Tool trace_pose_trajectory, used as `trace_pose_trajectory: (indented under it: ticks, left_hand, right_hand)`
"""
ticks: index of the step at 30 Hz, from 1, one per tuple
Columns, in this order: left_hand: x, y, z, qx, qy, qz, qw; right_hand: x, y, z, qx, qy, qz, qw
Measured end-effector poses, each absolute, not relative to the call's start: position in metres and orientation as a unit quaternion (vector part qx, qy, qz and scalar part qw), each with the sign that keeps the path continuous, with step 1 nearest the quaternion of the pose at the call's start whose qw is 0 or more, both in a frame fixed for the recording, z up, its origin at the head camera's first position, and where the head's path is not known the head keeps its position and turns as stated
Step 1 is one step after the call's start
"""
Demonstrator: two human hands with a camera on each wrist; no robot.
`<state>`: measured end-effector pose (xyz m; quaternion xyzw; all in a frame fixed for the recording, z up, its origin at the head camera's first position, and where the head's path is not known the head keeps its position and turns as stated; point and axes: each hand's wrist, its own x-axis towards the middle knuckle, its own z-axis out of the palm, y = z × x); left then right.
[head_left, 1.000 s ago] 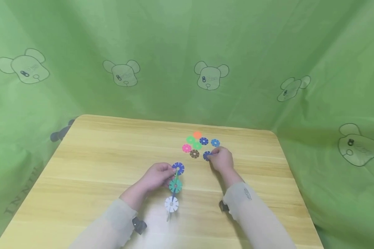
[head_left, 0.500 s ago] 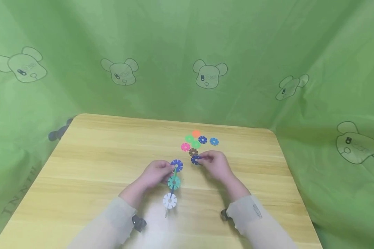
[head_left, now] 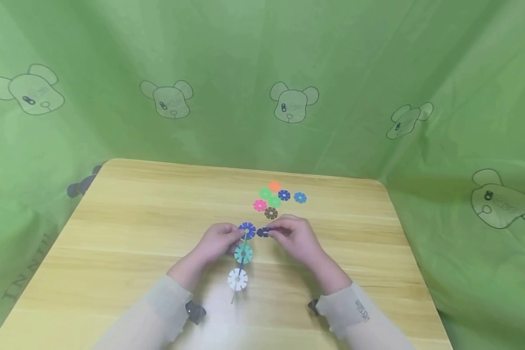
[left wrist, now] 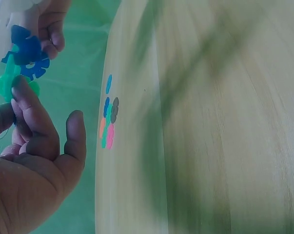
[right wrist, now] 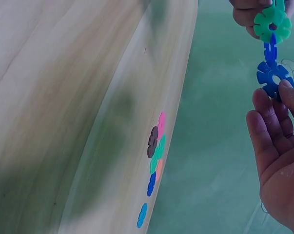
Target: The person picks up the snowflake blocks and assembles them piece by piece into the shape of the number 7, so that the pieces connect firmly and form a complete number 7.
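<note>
In the head view my left hand (head_left: 218, 241) pinches a blue notched plastic disc (head_left: 247, 230) at the top of a joined chain. Below it come a green disc seen edge-on, a teal disc (head_left: 243, 253), a dark edge-on one and a white disc (head_left: 237, 279). My right hand (head_left: 299, 238) holds a dark blue disc (head_left: 264, 232) between thumb and fingers, tilted nearly flat. Its edge is right beside the chain's blue disc. In the right wrist view this held disc (right wrist: 272, 78) lines up with the chain; whether their slots engage I cannot tell.
Loose discs lie beyond my hands on the wooden table (head_left: 157, 204): orange (head_left: 274, 186), pink (head_left: 260, 205), brown (head_left: 271, 213), dark blue (head_left: 284, 195), light blue (head_left: 300, 198) and two green. A green curtain (head_left: 232, 48) surrounds the table.
My right hand has picked up the dark blue disc from near the loose discs, carried it left to the chain and tilted it flatter. My left hand keeps its grip, almost still.
</note>
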<state>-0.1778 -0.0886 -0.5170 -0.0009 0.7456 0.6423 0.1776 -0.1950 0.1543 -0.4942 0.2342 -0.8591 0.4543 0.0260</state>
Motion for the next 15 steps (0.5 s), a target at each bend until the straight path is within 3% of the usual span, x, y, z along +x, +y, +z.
trace_pose_trajectory:
  ticks: [15]
  left_hand:
    - [-0.177,-0.082,-0.516,-0.002,0.758,0.633,0.156]
  right_hand:
    - [-0.189,0.142,-0.491,0.253,-0.876,0.409,0.043]
